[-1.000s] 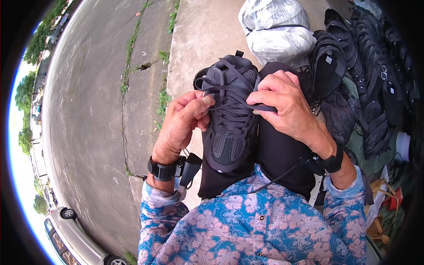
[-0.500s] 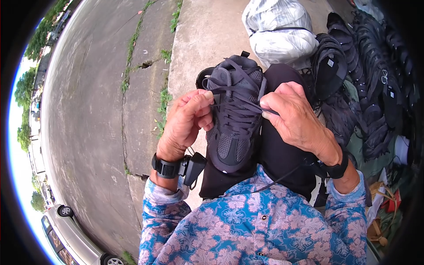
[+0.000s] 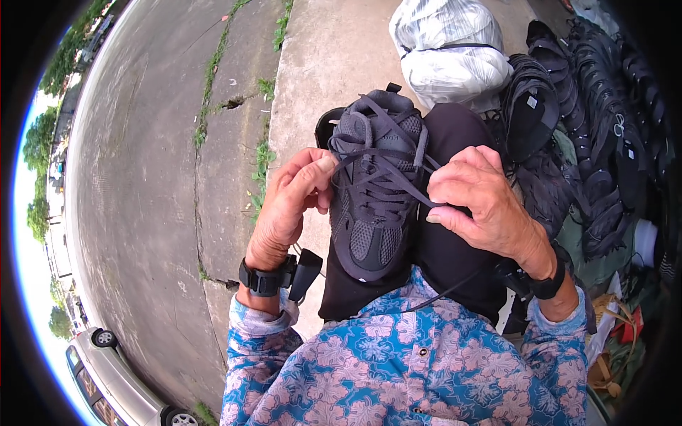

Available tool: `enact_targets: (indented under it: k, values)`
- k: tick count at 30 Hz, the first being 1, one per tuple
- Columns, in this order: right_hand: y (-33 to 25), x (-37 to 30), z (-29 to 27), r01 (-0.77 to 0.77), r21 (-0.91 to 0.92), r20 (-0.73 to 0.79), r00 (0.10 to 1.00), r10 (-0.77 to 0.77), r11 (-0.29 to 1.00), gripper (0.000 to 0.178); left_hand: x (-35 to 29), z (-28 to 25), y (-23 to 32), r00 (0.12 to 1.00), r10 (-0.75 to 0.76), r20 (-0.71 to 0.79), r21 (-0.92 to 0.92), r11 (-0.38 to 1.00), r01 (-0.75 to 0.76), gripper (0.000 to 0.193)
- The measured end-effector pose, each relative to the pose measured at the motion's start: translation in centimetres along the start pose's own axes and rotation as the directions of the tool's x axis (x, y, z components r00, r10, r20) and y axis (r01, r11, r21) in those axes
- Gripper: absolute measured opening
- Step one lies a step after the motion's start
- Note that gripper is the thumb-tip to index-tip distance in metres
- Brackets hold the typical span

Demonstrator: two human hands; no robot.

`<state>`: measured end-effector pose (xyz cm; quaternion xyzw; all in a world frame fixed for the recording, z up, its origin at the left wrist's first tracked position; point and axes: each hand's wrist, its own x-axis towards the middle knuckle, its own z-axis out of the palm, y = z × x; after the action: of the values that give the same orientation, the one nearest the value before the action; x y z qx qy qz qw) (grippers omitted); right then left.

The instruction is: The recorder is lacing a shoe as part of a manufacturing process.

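A dark grey and black sneaker (image 3: 364,248) rests on my lap, its toe toward me and its laces crossed over the tongue. On its left side my left hand (image 3: 295,199) pinches one shoelace between thumb and fingertips. My right hand (image 3: 479,199), to the right of the shoe, grips the other shoelace (image 3: 398,177), which runs taut from the middle of the shoe. The two lace ends cross loosely above the laced rows. Both wrists wear black straps.
A white plastic-wrapped bundle (image 3: 451,64) stands beyond my knee. Rows of stacked black shoe parts (image 3: 597,128) lie on the right. Scraps and a red item (image 3: 629,323) are at lower right. Grey pavement (image 3: 149,177) spreads to the left, where a silver car (image 3: 121,387) is parked.
My hands have drawn apart, the left going slightly left and the right moving slightly right and down. The laces between them are pulled wider across the shoe.
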<state>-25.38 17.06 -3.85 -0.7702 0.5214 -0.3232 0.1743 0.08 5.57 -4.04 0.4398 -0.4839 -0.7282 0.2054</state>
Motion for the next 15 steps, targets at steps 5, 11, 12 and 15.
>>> enact_targets:
  k: [5, 11, 12, 15]
  values:
    - [-0.5, 0.1, 0.0, -0.09, -0.147, 0.006, 0.996, 0.092, 0.985, 0.014, 1.4, 1.3, 0.9, 0.965, 0.223, -0.135, 0.253, 0.95, -0.184, 0.034]
    - [-0.8, -0.1, 0.1, -0.088, -0.167, 0.011, 0.996, 0.091, 0.982, 0.016, 0.6, 1.7, -0.9, 0.944, 0.28, -0.176, 0.075, 0.96, -0.271, 0.018]
    - [-0.8, -0.1, 0.1, -0.09, -0.169, 0.01, 0.996, 0.093, 0.982, 0.016, 0.1, 1.7, -1.4, 0.944, 0.281, -0.173, 0.075, 0.96, -0.271, 0.018]
    - [-1.1, -0.1, 0.3, -0.091, -0.17, 0.008, 0.996, 0.094, 0.981, 0.016, -0.9, 1.8, -2.7, 0.934, 0.247, -0.258, -0.041, 0.963, -0.265, 0.017]
